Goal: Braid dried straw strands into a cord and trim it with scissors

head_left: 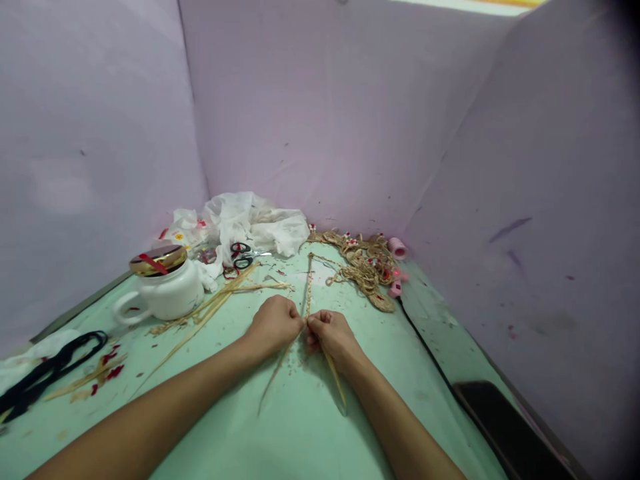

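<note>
Your bare forearms (165, 400) reach in from the near edge, with a dark, phone-like slab (505, 427) at the near right of the green tabletop (250, 443). Your left hand (277, 321) is closed, its fingertips gripping the near end of a thin straw braid (309, 287); your right hand (334, 337) pinches that same end between thumb and fingers, just beside the left. The braid runs straight away from you along the middle of the tabletop, then bends right toward a tangled pile of straw braid and woven pieces (370, 267). One loose strand (271, 385) trails nearward below your left hand, another (336, 380) below your right.

To the left, raw straw strips (215, 305) lie beside a lidded white mug (173, 291). Black-handled scissors (243, 255) rest beyond, near a crumpled white plastic bag (255, 223). A dark bundle of cord or strap (47, 373) lies at the near left, next to red scraps (114, 372). At the far right, a pink device (395, 287) with a red light touches a black cable (425, 343), and a pink spool (397, 249) sits beyond it.
</note>
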`<action>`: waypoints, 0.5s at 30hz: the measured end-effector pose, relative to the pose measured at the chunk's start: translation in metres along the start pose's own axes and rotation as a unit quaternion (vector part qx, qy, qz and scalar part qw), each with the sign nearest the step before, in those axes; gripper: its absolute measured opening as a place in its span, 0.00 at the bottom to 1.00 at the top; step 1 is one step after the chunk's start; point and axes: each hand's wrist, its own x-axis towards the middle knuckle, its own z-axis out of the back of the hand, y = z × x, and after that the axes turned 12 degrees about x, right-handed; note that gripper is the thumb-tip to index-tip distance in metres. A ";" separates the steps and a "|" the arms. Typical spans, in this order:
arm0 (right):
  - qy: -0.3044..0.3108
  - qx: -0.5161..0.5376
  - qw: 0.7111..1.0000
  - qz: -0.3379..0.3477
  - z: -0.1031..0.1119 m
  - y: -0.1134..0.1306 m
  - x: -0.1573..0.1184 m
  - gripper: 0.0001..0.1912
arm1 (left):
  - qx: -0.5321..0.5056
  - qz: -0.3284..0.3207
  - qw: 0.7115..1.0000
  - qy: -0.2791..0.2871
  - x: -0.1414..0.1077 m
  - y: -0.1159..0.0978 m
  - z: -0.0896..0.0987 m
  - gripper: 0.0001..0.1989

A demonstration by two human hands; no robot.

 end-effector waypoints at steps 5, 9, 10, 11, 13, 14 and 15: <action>-0.011 -0.027 0.999 0.019 -0.001 0.002 -0.003 0.05 | 0.137 -0.038 0.990 -0.020 -0.027 -0.015 0.001 0.12; -0.018 0.014 0.999 0.037 -0.002 0.002 -0.002 0.03 | 0.195 -0.125 0.973 -0.012 -0.043 -0.023 -0.006 0.14; -0.014 0.024 0.999 0.035 -0.001 0.002 -0.002 0.03 | 0.189 -0.137 0.972 -0.001 -0.043 -0.023 -0.006 0.14; -0.010 0.032 0.999 0.033 0.000 0.002 -0.002 0.04 | 0.170 -0.139 0.976 0.007 -0.041 -0.022 -0.006 0.13; -0.001 0.032 0.999 0.035 0.001 0.002 -0.001 0.04 | 0.099 -0.106 0.989 -0.015 -0.032 -0.019 -0.002 0.13; 0.002 0.024 0.999 0.035 0.002 0.002 0.000 0.04 | 0.047 -0.070 0.996 -0.031 -0.026 -0.016 0.001 0.12; 0.006 0.015 0.999 0.032 0.003 0.002 0.000 0.05 | -0.015 -0.026 0.999 -0.039 -0.019 -0.014 0.004 0.10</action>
